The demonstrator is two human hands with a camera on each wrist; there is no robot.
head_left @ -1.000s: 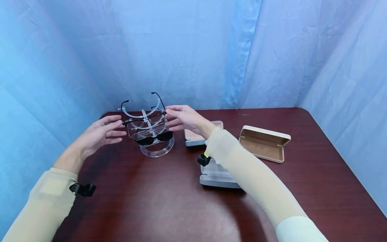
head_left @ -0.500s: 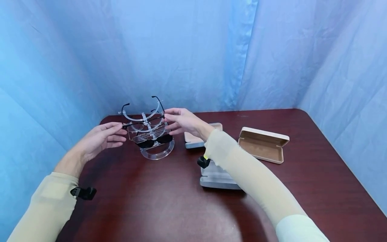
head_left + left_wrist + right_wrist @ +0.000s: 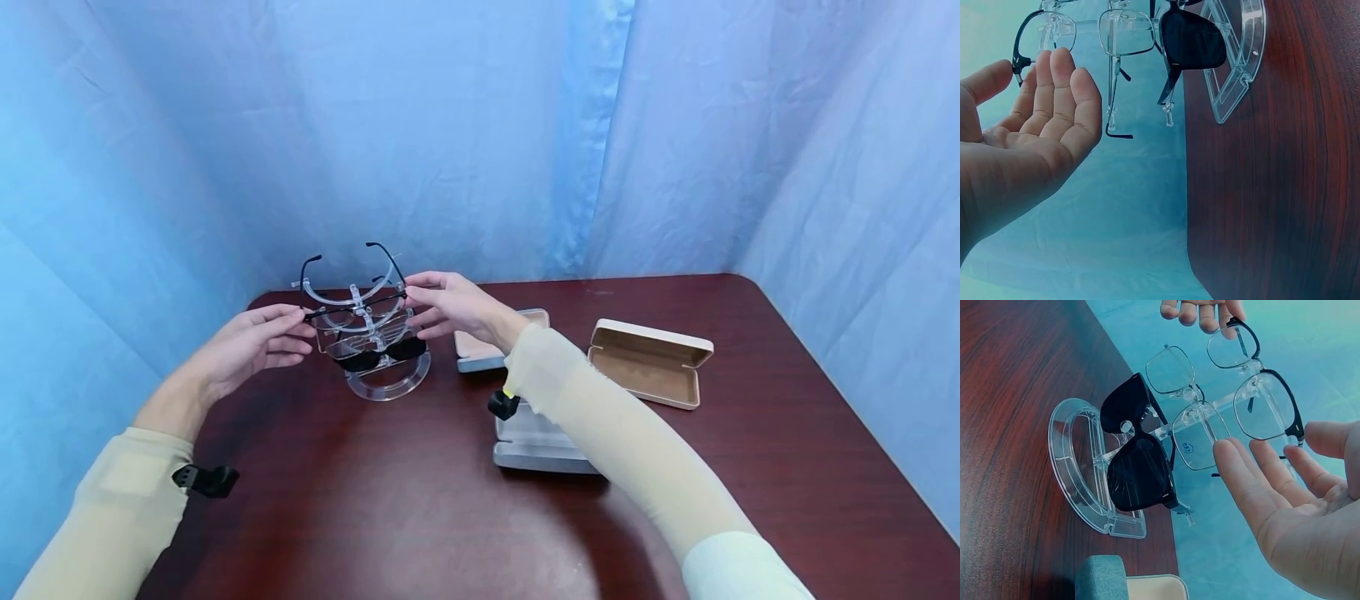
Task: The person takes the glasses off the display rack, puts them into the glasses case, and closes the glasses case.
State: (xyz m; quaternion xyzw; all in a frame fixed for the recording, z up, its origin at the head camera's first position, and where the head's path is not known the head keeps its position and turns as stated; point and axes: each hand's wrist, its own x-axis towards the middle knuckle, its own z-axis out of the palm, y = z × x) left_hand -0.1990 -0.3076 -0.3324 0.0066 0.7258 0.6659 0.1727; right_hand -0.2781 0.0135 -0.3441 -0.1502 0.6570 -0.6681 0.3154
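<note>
1. Table: the work surface is located below both grips.

2. Clear stand: its upright is positioned between the two grips, and its base ring is set on the table beneath them.

3. Cases: three are placed to the right of the right-hand grip, all with lids raised. The grey case is nearer the wearer and partly covered by the right sleeve. The pink-lined case is just beside the right hand and partly hidden. The tan case is farthest from the grip.

4. Left hand: one end of the black-rimmed glasses is pinched between thumb and index finger; the other fingers are held off the frame.

5. Right hand: the opposite end is pinched at the hinge in the same manner.

6. Governing relation: the black-rimmed glasses are held directly between the grips. The long axis is aligned from hand to hand across the upright, with the right end slightly higher in the head view. Neither hand is nearer, as both ends are contacted. The temples are directed away from the wearer. Whether the bridge is supported by the stand cannot be told. Level handling is judged to depend on both pinches being matched.

7. Sunglasses: carried low on the stand, beneath the grips.

8. Wire-rimmed glasses: carried between the sunglasses and the gripped frame.
</note>
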